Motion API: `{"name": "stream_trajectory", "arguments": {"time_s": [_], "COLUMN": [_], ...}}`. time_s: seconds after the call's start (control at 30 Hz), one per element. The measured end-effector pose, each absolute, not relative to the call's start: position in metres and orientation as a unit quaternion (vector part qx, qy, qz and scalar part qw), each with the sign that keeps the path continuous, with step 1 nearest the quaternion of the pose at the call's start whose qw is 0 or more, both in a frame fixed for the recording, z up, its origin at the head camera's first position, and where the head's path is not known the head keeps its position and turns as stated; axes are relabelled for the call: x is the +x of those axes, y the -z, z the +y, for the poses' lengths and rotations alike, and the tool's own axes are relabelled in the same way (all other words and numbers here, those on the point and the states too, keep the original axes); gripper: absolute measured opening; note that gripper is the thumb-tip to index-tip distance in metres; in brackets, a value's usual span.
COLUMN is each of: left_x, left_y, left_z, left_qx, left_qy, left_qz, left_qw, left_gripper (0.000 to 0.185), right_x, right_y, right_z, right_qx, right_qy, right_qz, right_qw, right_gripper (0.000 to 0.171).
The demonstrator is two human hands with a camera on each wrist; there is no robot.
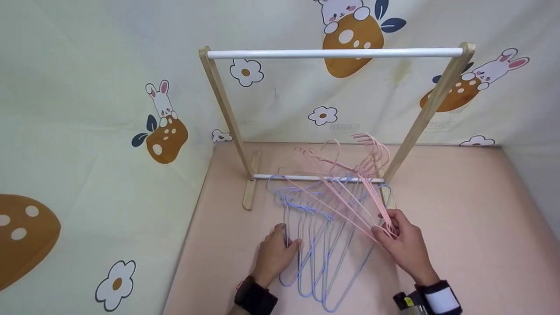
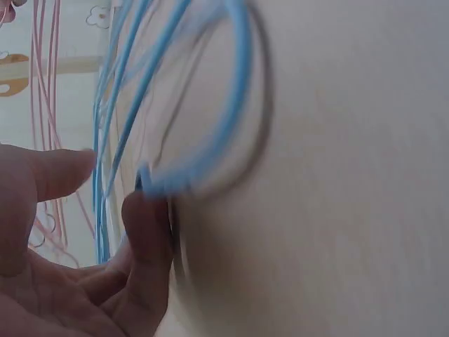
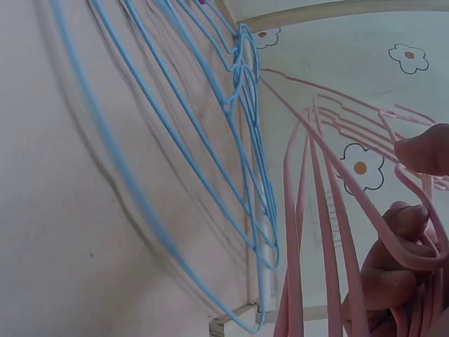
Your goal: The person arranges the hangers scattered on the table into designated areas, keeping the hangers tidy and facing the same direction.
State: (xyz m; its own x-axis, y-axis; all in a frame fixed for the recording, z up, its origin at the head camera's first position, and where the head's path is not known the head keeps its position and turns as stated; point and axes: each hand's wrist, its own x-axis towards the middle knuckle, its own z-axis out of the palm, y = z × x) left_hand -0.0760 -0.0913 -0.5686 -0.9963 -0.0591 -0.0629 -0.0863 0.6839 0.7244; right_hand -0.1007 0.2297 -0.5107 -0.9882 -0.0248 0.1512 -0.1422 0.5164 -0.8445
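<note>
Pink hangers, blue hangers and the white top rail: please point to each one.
pink hangers [image 1: 350, 192], head view, on the shafts.
blue hangers [image 1: 326, 262], head view, on the lower wires.
white top rail [image 1: 332, 53], head view, mid-length.

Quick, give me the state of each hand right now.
Left hand: fingers curled round the blue hangers lying on the table.
Right hand: grip closed on the bunch of pink hangers, lifted at that end.

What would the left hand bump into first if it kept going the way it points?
Probably the blue hangers: the left hand already touches them. Beyond lies the rack's low bar, though depth is unclear.
</note>
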Motion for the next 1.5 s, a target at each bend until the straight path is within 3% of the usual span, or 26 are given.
{"name": "stream_trajectory", "arguments": {"time_s": [0.13,0.23,0.3,0.43,0.53,0.63,0.77,0.9,1.03,1.1,1.17,1.33,1.5], "left_x": [-0.073,-0.070,-0.068,-0.067,-0.070,-0.073,-0.074,-0.072,-0.071,-0.072,-0.074,-0.078,-0.080], "left_y": [0.568,0.564,0.561,0.556,0.557,0.561,0.569,0.577,0.587,0.587,0.585,0.573,0.563], "left_z": [-0.090,-0.081,-0.073,-0.058,-0.052,-0.056,-0.075,-0.095,-0.099,-0.093,-0.083,-0.063,-0.061], "left_qx": [-0.018,0.005,0.016,0.013,-0.021,-0.058,-0.084,-0.109,-0.111,-0.105,-0.097,-0.096,-0.094], "left_qy": [-0.381,-0.382,-0.427,-0.559,-0.642,-0.690,-0.685,-0.641,-0.569,-0.568,-0.598,-0.750,-0.837], "left_qz": [0.923,0.921,0.903,0.827,0.759,0.715,0.721,0.760,0.814,0.815,0.794,0.654,0.537], "left_qw": [-0.053,-0.077,-0.051,0.054,0.102,0.098,0.066,0.023,-0.039,-0.049,-0.037,0.014,0.036], "left_gripper": [0.051,0.041,0.039,0.042,0.035,0.019,0.011,0.011,0.009,0.008,0.012,0.038,0.036], "right_x": [-0.101,-0.096,-0.093,-0.088,-0.087,-0.089,-0.095,-0.098,-0.093,-0.089,-0.086,-0.087,-0.097], "right_y": [0.515,0.526,0.536,0.551,0.554,0.551,0.544,0.547,0.565,0.574,0.581,0.580,0.561], "right_z": [0.224,0.216,0.210,0.199,0.196,0.199,0.207,0.211,0.202,0.192,0.181,0.167,0.174], "right_qx": [0.098,0.140,0.160,0.188,0.174,0.131,0.120,0.163,0.173,0.165,0.161,0.148,0.155], "right_qy": [-0.445,-0.402,-0.388,-0.394,-0.413,-0.444,-0.468,-0.398,-0.348,-0.346,-0.350,-0.428,-0.515], "right_qz": [-0.882,-0.895,-0.900,-0.897,-0.892,-0.883,-0.864,-0.887,-0.918,-0.923,-0.923,-0.890,-0.839], "right_qw": [0.123,0.136,0.116,0.063,0.056,0.082,0.144,0.170,0.073,0.024,0.011,0.059,0.084], "right_gripper": [0.024,0.022,0.022,0.024,0.025,0.025,0.029,0.032,0.049,0.064,0.068,0.049,0.040]}}
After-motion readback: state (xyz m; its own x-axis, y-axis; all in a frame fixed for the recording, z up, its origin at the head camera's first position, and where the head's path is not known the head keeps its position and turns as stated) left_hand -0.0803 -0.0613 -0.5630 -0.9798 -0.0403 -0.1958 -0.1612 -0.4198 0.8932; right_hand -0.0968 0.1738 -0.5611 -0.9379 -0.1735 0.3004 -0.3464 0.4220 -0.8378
